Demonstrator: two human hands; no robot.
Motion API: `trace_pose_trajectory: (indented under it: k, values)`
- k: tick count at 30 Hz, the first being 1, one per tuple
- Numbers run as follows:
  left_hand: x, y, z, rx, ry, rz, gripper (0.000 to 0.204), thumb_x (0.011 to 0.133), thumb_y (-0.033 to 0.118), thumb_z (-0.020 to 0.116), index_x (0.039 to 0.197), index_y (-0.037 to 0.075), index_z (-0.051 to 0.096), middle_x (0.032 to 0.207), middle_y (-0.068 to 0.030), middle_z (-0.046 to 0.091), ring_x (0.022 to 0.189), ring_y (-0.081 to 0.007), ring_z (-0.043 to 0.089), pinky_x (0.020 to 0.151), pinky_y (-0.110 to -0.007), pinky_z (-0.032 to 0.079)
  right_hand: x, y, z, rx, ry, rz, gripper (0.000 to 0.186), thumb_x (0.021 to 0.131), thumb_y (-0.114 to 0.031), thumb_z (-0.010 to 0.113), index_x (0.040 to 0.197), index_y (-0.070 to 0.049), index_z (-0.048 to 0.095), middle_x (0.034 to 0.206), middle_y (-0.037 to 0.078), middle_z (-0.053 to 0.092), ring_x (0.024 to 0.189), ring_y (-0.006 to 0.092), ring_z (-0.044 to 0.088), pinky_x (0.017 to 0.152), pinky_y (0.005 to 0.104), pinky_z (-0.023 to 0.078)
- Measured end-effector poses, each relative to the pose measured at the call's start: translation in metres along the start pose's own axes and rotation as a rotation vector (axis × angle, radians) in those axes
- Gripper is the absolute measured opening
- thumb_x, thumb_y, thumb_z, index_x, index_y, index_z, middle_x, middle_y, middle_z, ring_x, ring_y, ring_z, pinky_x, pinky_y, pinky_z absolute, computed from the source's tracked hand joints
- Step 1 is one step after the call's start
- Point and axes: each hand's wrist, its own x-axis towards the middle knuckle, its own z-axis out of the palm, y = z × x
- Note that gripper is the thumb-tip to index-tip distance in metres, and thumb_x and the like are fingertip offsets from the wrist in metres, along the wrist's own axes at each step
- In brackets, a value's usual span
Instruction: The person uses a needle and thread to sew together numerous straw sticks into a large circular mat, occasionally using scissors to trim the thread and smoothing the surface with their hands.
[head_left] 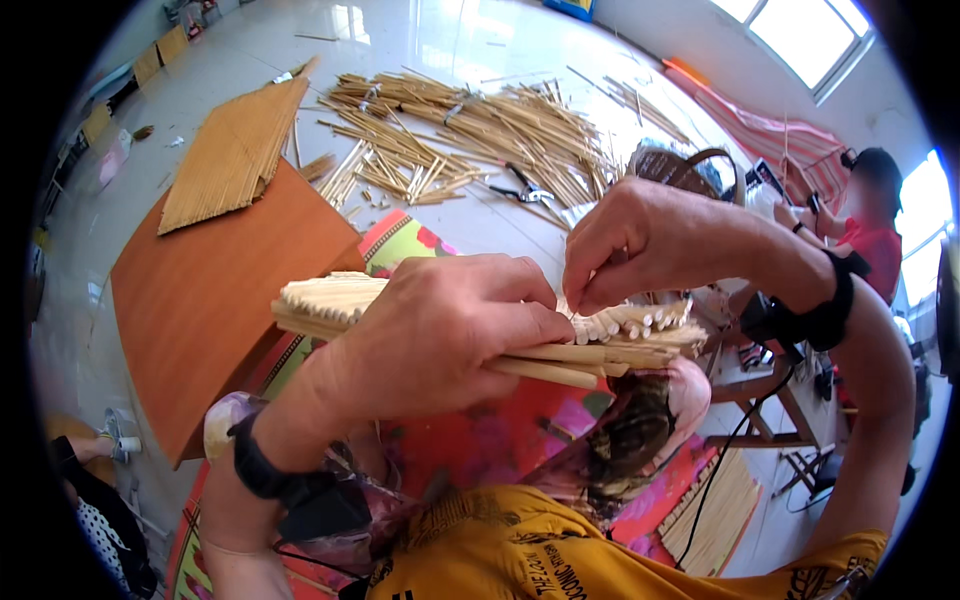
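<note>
At the centre of the frame, my left hand (455, 325) grips a bundle of pale sticks (640, 323); my right hand (622, 245), pinched together (on what, I cannot tell), hangs just above their cut ends. 1 pair of pruners (534, 193) lies at upper centre.

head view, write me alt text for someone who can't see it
A person's left hand and right hand work close together over a row of pale sticks above the lap. Beyond, a stick panel lies on a brown table, and loose sticks and pruners lie on the floor.
</note>
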Motion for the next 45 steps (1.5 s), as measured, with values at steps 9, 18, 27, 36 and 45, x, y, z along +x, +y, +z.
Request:
trace_pose_trajectory:
  k: [9, 18, 27, 36, 45]
  values:
    - [-0.008, -0.019, -0.003, 0.462, 0.233, -0.144, 0.046, 0.068, 0.012, 0.081, 0.113, 0.01, 0.071, 0.093, -0.0035, 0.069, 0.08, -0.0248, 0.069, 0.072, -0.045, 0.056, 0.029, 0.04, -0.035, 0.167, 0.083, 0.118, 0.011, 0.087, -0.011, 0.069, 0.09, -0.003, 0.076, 0.076, -0.002, 0.07, 0.067, 0.0043, 0.059, 0.061, 0.0231, 0.049]
    - [-0.008, -0.047, -0.016, 0.284, 0.157, -0.273, 0.032, 0.069, 0.015, 0.085, 0.098, 0.009, 0.073, 0.077, -0.0066, 0.069, 0.07, -0.0271, 0.069, 0.062, -0.034, 0.054, 0.047, 0.03, -0.053, 0.206, 0.068, 0.208, 0.012, 0.086, -0.015, 0.073, 0.089, -0.004, 0.077, 0.073, -0.003, 0.069, 0.063, 0.003, 0.056, 0.057, 0.022, 0.047]
    - [-0.011, -0.065, -0.042, -0.017, 0.112, -0.256, 0.026, 0.07, 0.018, 0.088, 0.091, 0.009, 0.075, 0.075, -0.0051, 0.068, 0.067, -0.0231, 0.066, 0.061, -0.034, 0.051, 0.047, 0.013, -0.05, 0.213, 0.03, 0.17, 0.011, 0.087, -0.013, 0.073, 0.091, -0.004, 0.078, 0.076, -0.003, 0.071, 0.064, 0.0018, 0.057, 0.058, 0.0206, 0.047]
    - [-0.016, -0.072, -0.048, -0.084, 0.102, -0.226, 0.027, 0.07, 0.02, 0.087, 0.093, 0.01, 0.074, 0.074, -0.0049, 0.066, 0.07, -0.0249, 0.066, 0.062, -0.035, 0.05, 0.061, 0.009, -0.06, 0.092, -0.035, 0.109, 0.013, 0.087, -0.011, 0.073, 0.094, -0.001, 0.076, 0.08, -0.001, 0.072, 0.073, 0.0035, 0.061, 0.064, 0.0225, 0.05]
    - [-0.018, -0.078, -0.046, -0.057, 0.112, -0.233, 0.027, 0.069, 0.017, 0.087, 0.091, 0.01, 0.073, 0.074, -0.0054, 0.067, 0.069, -0.0264, 0.066, 0.063, -0.035, 0.051, 0.068, 0.017, -0.061, 0.152, -0.108, 0.078, 0.015, 0.093, -0.012, 0.07, 0.097, 0.001, 0.073, 0.084, 0.0, 0.071, 0.079, 0.0052, 0.061, 0.072, 0.0249, 0.051]
